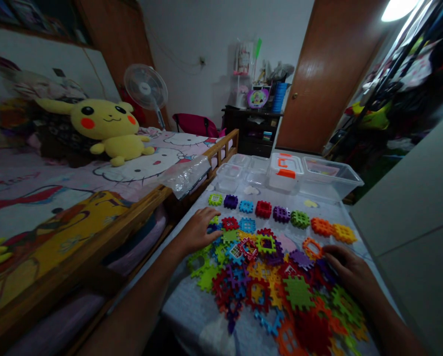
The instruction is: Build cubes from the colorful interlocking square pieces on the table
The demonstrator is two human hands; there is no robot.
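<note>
A heap of colourful plastic interlocking tiles with toothed edges covers the near part of the table. My left hand rests at the heap's left edge, thumb and fingers apart around a few green and blue tiles. At the right side, my right hand has its fingertips closed on the edge of an orange open-centred tile, which looks slightly tilted. Beyond the heap runs a row of tiles sorted by colour, some stacked, among them a red stack, a green stack and a yellow stack.
Clear plastic boxes and a lidded box with orange latches stand at the table's far end. A wooden bed rail borders the left side. A white cabinet stands close on the right.
</note>
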